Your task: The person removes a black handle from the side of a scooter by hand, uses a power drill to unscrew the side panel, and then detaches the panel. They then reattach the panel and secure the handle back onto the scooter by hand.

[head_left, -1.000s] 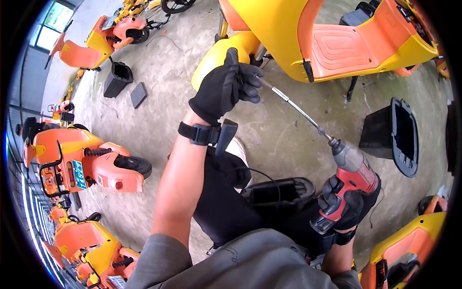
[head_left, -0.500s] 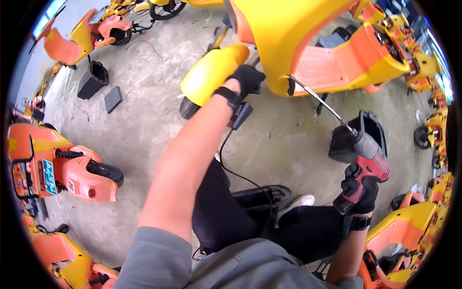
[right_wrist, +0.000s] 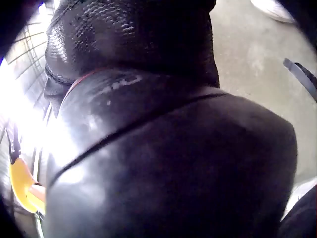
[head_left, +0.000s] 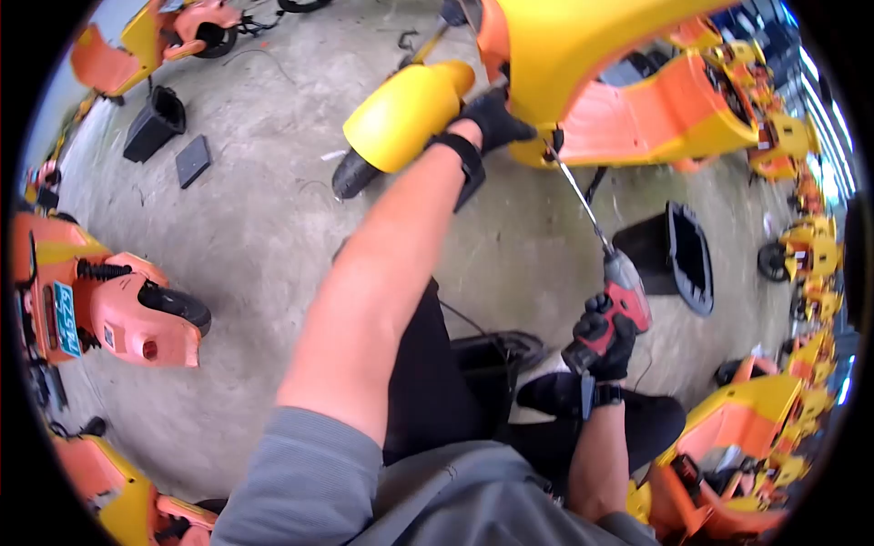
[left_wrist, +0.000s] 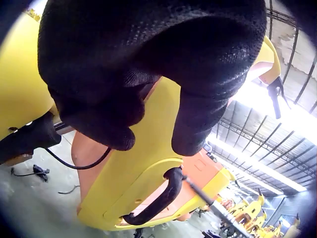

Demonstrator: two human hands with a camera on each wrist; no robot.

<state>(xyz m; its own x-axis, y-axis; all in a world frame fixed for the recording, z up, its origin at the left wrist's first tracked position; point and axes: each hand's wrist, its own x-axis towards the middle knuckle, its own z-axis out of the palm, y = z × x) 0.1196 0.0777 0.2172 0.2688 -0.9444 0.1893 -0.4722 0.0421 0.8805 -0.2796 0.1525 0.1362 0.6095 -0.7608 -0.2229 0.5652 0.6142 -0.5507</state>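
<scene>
My gloved right hand (head_left: 608, 337) grips a red and grey cordless impact driver (head_left: 626, 287) by its handle. The driver's long metal bit (head_left: 581, 196) slants up to the lower edge of a yellow and orange scooter (head_left: 537, 64). In the left wrist view, the tip of the bit (left_wrist: 198, 191) overlaps the end of a black curved loop (left_wrist: 161, 201) on the scooter's panel. My gloved left hand (head_left: 496, 118) is at the scooter's front, behind the yellow front fender (head_left: 405, 118), thumb extended. The driver's black base (right_wrist: 173, 163) fills the right wrist view below the glove (right_wrist: 133, 39).
A black bin (head_left: 669, 259) lies beyond the driver, and another black tub (head_left: 492, 355) is by my legs. At the left are a black bin (head_left: 155, 123), a dark flat panel (head_left: 192, 161) and an orange scooter (head_left: 127, 309). More scooters (head_left: 746, 428) line the right.
My left hand has moved from beside the bit to the scooter's front. The driver has turned steeper, its tip coming up to the scooter's lower edge.
</scene>
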